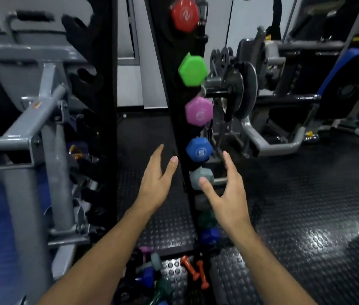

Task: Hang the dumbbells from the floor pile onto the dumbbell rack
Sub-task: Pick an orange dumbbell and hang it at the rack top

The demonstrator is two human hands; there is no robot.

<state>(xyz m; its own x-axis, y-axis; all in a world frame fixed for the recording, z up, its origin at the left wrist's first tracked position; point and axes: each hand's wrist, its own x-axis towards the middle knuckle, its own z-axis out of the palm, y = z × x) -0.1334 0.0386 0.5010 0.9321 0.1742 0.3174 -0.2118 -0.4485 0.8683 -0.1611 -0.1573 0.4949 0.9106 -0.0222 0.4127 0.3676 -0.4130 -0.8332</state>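
Note:
A tall black dumbbell rack (175,119) stands in front of me. On its right upright hang a red dumbbell (184,15), a green one (192,71), a pink one (198,111), a blue one (199,149), a grey one (197,177) and darker ones below. My left hand (157,183) is raised with straight fingers, holding nothing, left of that upright. My right hand (227,194) is spread, empty, just right of the grey dumbbell. The floor pile (152,276) lies between my forearms, with two orange dumbbells (196,271), and purple, grey, blue and green ones.
A grey steel machine frame (26,137) stands close on the left. A plate-loaded machine with round weight plates (243,89) is right behind the rack. A blue padded machine (350,80) sits at the far right. Black studded rubber floor (306,227) stretches to the right.

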